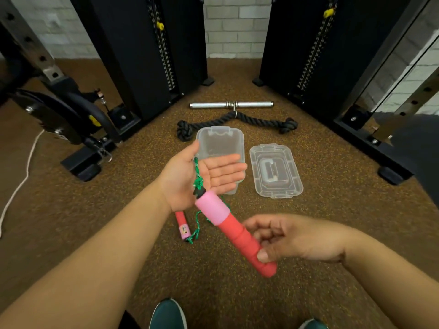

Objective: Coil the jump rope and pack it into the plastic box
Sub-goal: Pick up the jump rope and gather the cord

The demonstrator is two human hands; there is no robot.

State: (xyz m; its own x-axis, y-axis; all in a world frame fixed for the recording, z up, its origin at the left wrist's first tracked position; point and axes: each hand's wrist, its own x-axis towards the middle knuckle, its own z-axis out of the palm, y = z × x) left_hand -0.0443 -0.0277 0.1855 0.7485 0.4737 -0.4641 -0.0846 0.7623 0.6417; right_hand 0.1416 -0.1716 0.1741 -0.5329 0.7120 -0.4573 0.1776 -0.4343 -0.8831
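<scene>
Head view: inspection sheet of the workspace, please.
Surface: speckled brown floor.
Job's things: open plastic box; lid beside it, off; one handle held, other handle on floor; green rope uncoiled.
Clutter: metal bar, black rope.
Grippers: right hand grips handle; left hand open, rope across palm.
Cables: white cord at left.
Surroundings: gym machines, brick wall.

Dim warm indoor light, soft blur, edges bowed
</scene>
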